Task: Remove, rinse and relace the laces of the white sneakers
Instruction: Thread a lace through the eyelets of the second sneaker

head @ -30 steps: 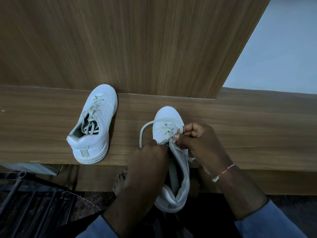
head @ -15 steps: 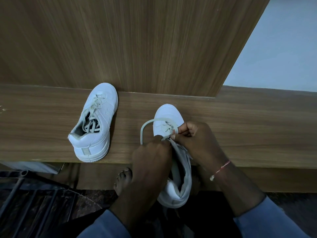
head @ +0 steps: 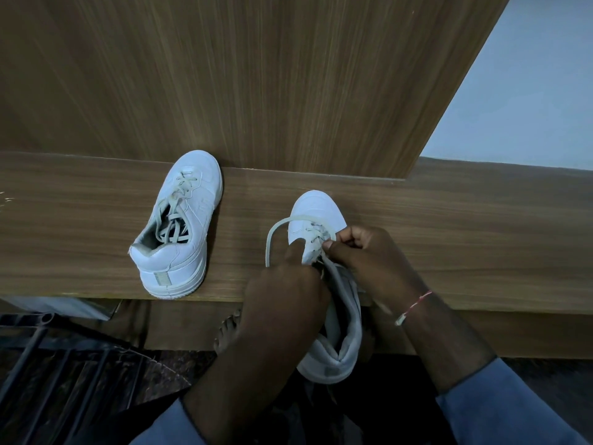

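Observation:
Two white sneakers are on a wooden ledge point(head: 449, 239). The left sneaker point(head: 179, 226) stands alone with its pale lace threaded. The right sneaker point(head: 321, 220) points away from me, its heel hanging over the ledge's front edge. My left hand point(head: 285, 290) grips this sneaker's left side near the eyelets. My right hand point(head: 359, 252) pinches the lace point(head: 272, 232) at the eyelets on the tongue. A loose loop of that lace arcs out to the left of the toe. My hands hide most of the eyelet rows.
A wooden panel point(head: 256, 75) rises behind the ledge, with a pale wall point(head: 529, 91) at the right. Below the ledge lie a dark floor, a bare foot point(head: 227, 329) and a dark metal rack point(head: 48, 364) at the lower left.
My right hand's fingers have curled tighter on the lace at the eyelets. My left hand slid slightly up along the sneaker. The lace loop stays out to the left.

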`<state>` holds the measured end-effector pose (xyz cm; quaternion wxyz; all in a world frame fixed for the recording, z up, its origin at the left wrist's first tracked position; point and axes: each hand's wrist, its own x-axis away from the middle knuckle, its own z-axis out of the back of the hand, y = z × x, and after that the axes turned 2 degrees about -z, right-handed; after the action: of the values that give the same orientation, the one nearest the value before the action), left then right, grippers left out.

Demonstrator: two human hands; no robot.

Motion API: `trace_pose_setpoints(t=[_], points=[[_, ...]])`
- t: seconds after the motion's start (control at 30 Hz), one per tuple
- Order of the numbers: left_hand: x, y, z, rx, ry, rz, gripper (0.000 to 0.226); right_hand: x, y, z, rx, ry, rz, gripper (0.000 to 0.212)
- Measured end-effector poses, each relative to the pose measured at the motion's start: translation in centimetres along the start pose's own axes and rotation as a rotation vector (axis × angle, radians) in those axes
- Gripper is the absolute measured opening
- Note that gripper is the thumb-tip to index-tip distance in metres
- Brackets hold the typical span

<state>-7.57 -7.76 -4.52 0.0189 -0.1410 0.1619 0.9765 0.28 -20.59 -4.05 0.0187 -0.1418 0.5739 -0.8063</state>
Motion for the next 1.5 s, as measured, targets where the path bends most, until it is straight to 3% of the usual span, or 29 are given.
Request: trace_pose_setpoints(t=[0.1,0.2,0.27,0.33,0.37,0.43,0.5,0.57,0.7,0.83,0.93,1.0,1.13,1.23,1.3,1.37,1.43,1.5], points=[[0.3,-0.1,2.8,0.321,0.036,-0.108,0.020,-0.2,-0.1,0.2,-0.010,-0.003,-0.023,0.014],[-0.1,0.2,5.7,1.156,-0.168,0.127,0.016,-0.4,0.0,0.1,-0.019,0.012,-0.024,0.013],[-0.5,0.3,5.8,1.657,-0.106,0.343,0.018,-0.6,0.2,-0.1,-0.036,0.018,-0.020,0.010],[-0.9,0.7,6.2,1.904,0.020,0.543,0.025,-0.7,0.4,-0.2,-0.035,0.033,-0.020,0.008],[-1.0,0.8,6.4,1.881,0.048,0.603,0.029,-0.9,0.5,-0.2,-0.027,0.043,-0.019,0.008],[-0.8,0.4,6.2,1.482,0.062,0.584,0.036,-1.0,0.6,-0.3,-0.025,0.051,-0.013,0.007],[-0.1,-0.2,5.2,0.856,0.078,0.368,0.033,-1.1,0.6,-0.3,-0.053,0.045,-0.016,0.005],[0.2,-0.7,4.1,0.463,0.051,0.199,0.028,-1.0,0.5,-0.2,-0.082,0.039,-0.020,0.005],[0.2,-1.3,3.0,0.271,-0.063,0.143,0.024,-0.7,0.4,-0.1,-0.070,0.033,-0.010,0.008],[0.2,-1.9,3.4,0.203,-0.179,0.154,0.047,-0.8,0.4,-0.1,-0.054,0.033,-0.010,0.006],[0.0,-2.0,3.4,0.392,-0.134,0.139,0.052,-1.0,0.5,-0.1,-0.063,0.035,-0.014,0.006],[-0.3,-1.5,3.5,0.796,-0.046,0.250,0.058,-1.0,0.5,-0.1,-0.063,0.029,-0.019,0.007],[-1.1,0.6,4.3,1.779,0.032,0.505,0.047,-0.9,0.5,-0.1,-0.043,0.034,0.000,0.011],[-1.3,0.5,5.9,1.986,0.121,0.569,0.043,-0.9,0.6,-0.1,-0.034,0.025,0.005,0.014],[-1.0,-0.3,6.4,1.747,0.142,0.561,0.041,-1.0,0.7,-0.1,-0.036,0.022,-0.007,0.013],[-0.4,-1.6,5.8,1.114,0.142,0.452,0.040,-1.1,0.7,-0.1,-0.050,0.019,-0.014,0.011],[-0.3,-2.5,5.1,0.587,0.026,0.289,0.034,-1.1,0.7,-0.1,-0.073,0.017,-0.018,0.009],[-0.2,-2.7,4.6,0.415,-0.159,0.176,0.035,-1.0,0.6,-0.1,-0.087,0.017,-0.014,0.008]])
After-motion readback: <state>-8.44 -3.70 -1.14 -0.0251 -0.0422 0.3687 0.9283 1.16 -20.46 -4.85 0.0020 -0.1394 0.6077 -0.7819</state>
